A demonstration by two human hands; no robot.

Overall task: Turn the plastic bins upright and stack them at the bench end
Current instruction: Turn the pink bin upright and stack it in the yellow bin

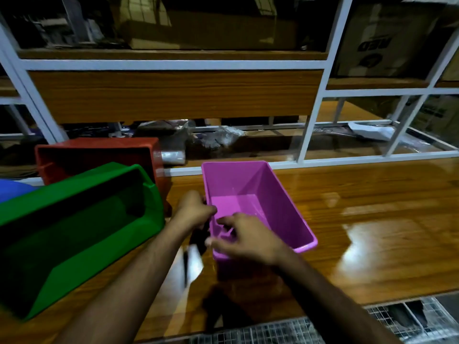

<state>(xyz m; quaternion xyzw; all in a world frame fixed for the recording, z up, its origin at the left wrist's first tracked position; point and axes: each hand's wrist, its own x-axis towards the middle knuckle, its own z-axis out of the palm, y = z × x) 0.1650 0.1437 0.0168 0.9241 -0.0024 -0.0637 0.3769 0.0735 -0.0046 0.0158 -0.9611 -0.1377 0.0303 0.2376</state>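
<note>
A pink plastic bin (270, 194) stands upright on the wooden bench (372, 232), its opening facing up. My left hand (195, 209) grips its left rim, thumb over the edge. My right hand (244, 235) holds the near rim, fingers curled over into the bin. A green bin (74, 234) lies tipped on its side at the left, opening facing me. Behind it a red bin (99, 155) also lies on its side. A blue object (12, 189) shows at the far left edge.
A white metal shelf frame (313, 120) with wooden boards rises behind the bench, holding cardboard boxes (380, 38) and plastic bags (223, 137). A wire mesh (372, 324) lies below the bench's near edge. A dark blurred object (196, 242) sits between my forearms.
</note>
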